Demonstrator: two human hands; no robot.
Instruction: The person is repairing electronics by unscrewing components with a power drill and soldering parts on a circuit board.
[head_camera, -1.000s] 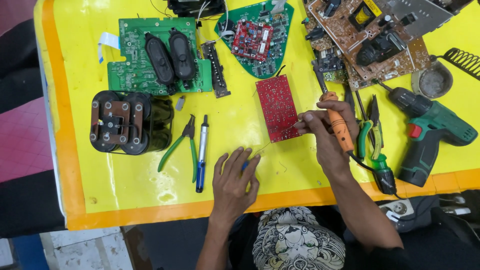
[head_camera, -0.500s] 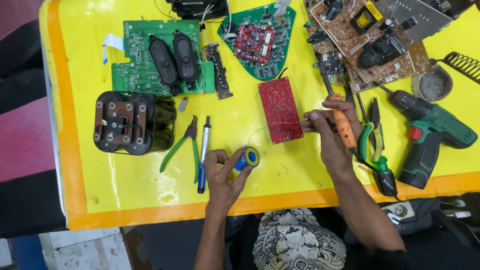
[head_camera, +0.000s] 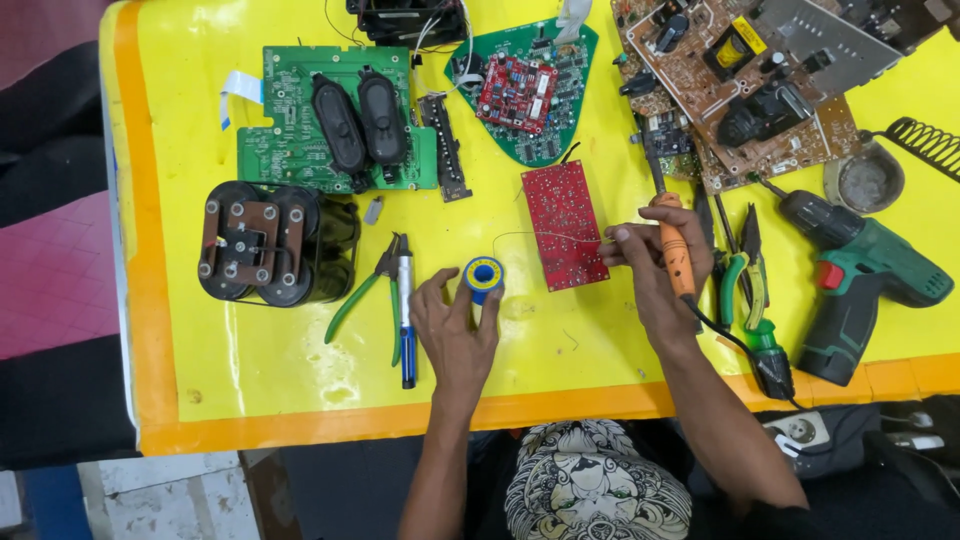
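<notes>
Two bare hands work over a yellow tabletop (head_camera: 300, 360) with an orange border, both forearms rising from the bottom edge of the frame. Left of centre, the left hand (head_camera: 452, 330) lies palm down, its fingers curled round a small blue spool of solder wire (head_camera: 483, 276) that stands on the table; a thin strand runs from the spool toward the right. At centre lies a red circuit board (head_camera: 563, 224), flat and slightly tilted. At its right edge the right hand (head_camera: 655, 275) grips an orange-handled soldering iron (head_camera: 675, 250) upright in its fist, while thumb and forefinger pinch the strand's end just over the board.

Far left sits a black capacitor block (head_camera: 270, 243), with green-handled pliers (head_camera: 365, 295) and a blue pen (head_camera: 406, 315) beside the left hand. Green boards (head_camera: 290, 140) fill the upper left, a brown board (head_camera: 760, 90) the upper right. A green cordless drill (head_camera: 860, 275) lies at the right. Pink floor tiles (head_camera: 50, 290) show at the left edge.
</notes>
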